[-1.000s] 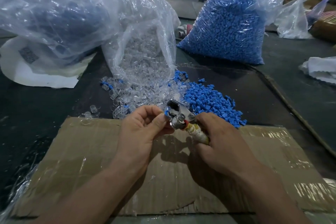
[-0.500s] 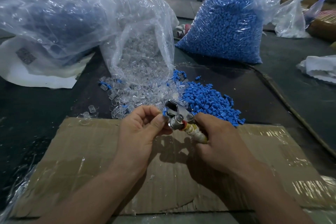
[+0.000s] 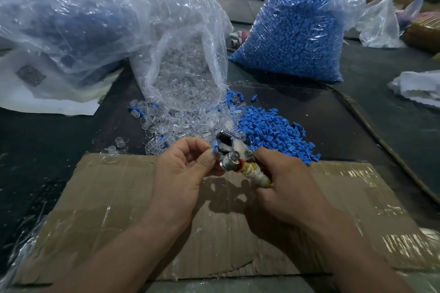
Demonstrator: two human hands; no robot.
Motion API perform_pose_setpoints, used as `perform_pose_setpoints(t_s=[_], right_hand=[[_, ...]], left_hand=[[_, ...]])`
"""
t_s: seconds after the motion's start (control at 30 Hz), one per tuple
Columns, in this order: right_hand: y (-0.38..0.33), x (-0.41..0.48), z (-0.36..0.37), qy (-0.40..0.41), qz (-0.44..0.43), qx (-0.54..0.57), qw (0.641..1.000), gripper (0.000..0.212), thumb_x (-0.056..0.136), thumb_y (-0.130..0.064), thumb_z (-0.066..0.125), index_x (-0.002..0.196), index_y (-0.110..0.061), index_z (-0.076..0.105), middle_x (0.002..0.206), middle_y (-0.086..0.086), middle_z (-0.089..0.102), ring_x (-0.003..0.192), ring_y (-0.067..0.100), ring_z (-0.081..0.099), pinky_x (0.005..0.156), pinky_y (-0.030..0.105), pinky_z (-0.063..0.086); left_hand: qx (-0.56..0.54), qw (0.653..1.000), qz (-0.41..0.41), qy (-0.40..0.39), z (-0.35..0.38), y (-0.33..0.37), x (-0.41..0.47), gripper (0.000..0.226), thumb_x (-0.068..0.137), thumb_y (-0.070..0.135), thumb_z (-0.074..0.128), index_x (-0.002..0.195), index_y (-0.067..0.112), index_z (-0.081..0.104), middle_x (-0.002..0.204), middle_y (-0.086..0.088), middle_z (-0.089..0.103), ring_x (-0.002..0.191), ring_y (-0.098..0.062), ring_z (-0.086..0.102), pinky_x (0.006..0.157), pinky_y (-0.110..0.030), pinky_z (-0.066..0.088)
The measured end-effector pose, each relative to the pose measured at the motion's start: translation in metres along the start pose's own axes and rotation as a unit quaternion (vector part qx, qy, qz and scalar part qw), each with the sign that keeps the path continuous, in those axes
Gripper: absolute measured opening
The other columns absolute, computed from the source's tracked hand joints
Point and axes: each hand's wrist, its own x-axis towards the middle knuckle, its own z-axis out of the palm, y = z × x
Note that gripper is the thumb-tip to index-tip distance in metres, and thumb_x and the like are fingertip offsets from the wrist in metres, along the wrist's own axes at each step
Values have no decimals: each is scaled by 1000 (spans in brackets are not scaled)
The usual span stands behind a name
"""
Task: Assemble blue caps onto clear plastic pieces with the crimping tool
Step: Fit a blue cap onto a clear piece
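While the left hand [image 3: 183,173] is pinching a cap [image 3: 215,149] at the head of the tool [image 3: 232,152], over the cardboard [image 3: 107,197], the right hand [image 3: 285,188] is gripping the handle [image 3: 256,172]. Squeezing misaligned is risking a crooked cap or nipped fingertip, I reckon.

My crimping tool [image 3: 229,147] is silver, its handle [image 3: 256,172] yellowed cream with a red band. The cap [image 3: 215,149] I pinch is blue, like the pile of caps [image 3: 273,133]. The cardboard [image 3: 119,197] is brown, the table [image 3: 47,138] dark.
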Motion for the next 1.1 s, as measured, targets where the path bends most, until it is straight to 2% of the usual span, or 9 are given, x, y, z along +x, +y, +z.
perform_pose_setpoints(t_s=[0.23, 0.37, 0.53, 0.6, 0.67, 0.77, 0.9, 0.97, 1.1], right_hand=[[3, -2, 2, 8, 8, -35, 999, 24, 76, -24, 64, 94, -27, 48, 81, -13, 43, 70, 1, 36, 62, 8, 25], [11, -6, -6, 22, 35, -24, 999, 30, 76, -24, 69, 102, -23, 56, 87, -13, 49, 78, 5, 42, 64, 10, 32], [15, -13, -15, -5, 52, -10, 999, 29, 67, -17, 68, 94, -23, 59, 87, -11, 57, 82, 9, 52, 74, 30, 44], [14, -15, -17, -21, 49, -9, 999, 31, 65, -20, 69, 94, -23, 61, 87, -12, 57, 82, 9, 52, 76, 33, 45], [14, -15, -18, -30, 38, -5, 999, 37, 64, -28, 68, 101, -25, 62, 87, -18, 54, 83, 6, 51, 78, 30, 45], [15, -15, -17, -52, 28, -2, 998, 52, 64, -42, 66, 114, -27, 60, 91, -21, 50, 90, 4, 50, 83, 25, 44], [14, -14, -15, -68, 18, -7, 998, 62, 60, -59, 63, 115, -31, 59, 90, -18, 52, 86, 1, 47, 79, 26, 43], [13, -13, -12, -76, 12, -13, 997, 61, 60, -60, 66, 114, -32, 58, 87, -19, 49, 84, 0, 44, 77, 24, 41], [10, -12, -7, -106, 7, -32, 994, 66, 58, -65, 67, 114, -33, 56, 96, -19, 47, 90, 1, 42, 79, 22, 38]], left_hand=[[17, 1000, -20, 10, -4, 6, 6, 8, 62, 11, 65, 63, 18, 67, 61, -7, 66, 53, -15, 63, 50, -19, 51], [100, 986, -99, -86, -22, 26, 19, 5, 59, 11, 67, 63, 12, 70, 58, -6, 65, 53, -16, 62, 49, -21, 50], [290, 855, -226, -366, -37, 38, 21, 8, 67, 11, 75, 71, 18, 74, 59, -2, 67, 45, -8, 59, 44, -17, 45], [296, 795, -299, -437, -35, 36, 16, 16, 69, 5, 76, 72, 21, 74, 62, 0, 68, 44, -5, 59, 42, -15, 44], [285, 765, -330, -474, -34, 37, 14, 15, 70, 6, 73, 76, 20, 75, 69, -1, 70, 47, -5, 59, 44, -15, 46], [347, 815, -223, -407, -34, 37, 21, 12, 75, 15, 73, 65, 22, 72, 59, 4, 66, 45, -3, 56, 45, -13, 44], [401, 909, -8, -118, -28, 25, 24, 15, 73, 13, 74, 62, 19, 66, 52, -1, 63, 45, 1, 53, 47, -9, 42], [449, 891, 57, -39, -24, 19, 23, 16, 71, 17, 76, 63, 23, 64, 53, 4, 60, 47, 2, 52, 48, -8, 40], [570, 818, 71, -36, -20, 13, 19, 7, 79, 31, 69, 81, 26, 64, 71, 15, 55, 67, 3, 49, 59, -15, 37]])
